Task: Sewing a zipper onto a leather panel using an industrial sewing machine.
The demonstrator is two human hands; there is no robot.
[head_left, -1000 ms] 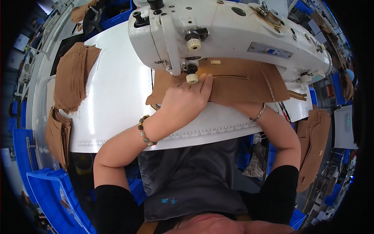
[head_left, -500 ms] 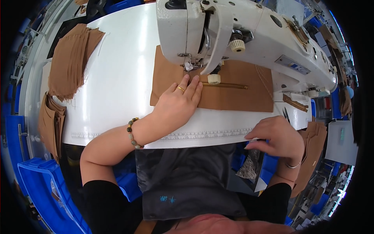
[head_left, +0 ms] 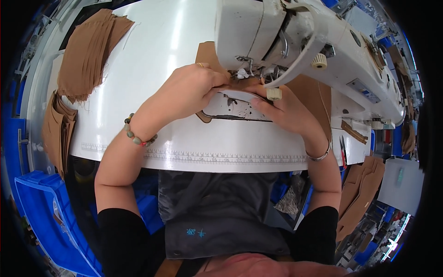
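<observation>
A blue crate (head_left: 57, 221) stands at far left; above it hang folded brown pieces (head_left: 59, 134), beside a fanned brown stack (head_left: 87, 55) on the white desk (head_left: 152, 41); the left hand (head_left: 189, 90) has a narrow grip, fingers bent onto the brown cloth (head_left: 207, 53); this cloth lies beneath the white sewing machine (head_left: 244, 32), its near edge drawn back from a worn metal plate (head_left: 235, 107); the right hand (head_left: 288, 108) holds that edge between thumb and fingers; farther right lies a brown zip strip (head_left: 354, 132).
</observation>
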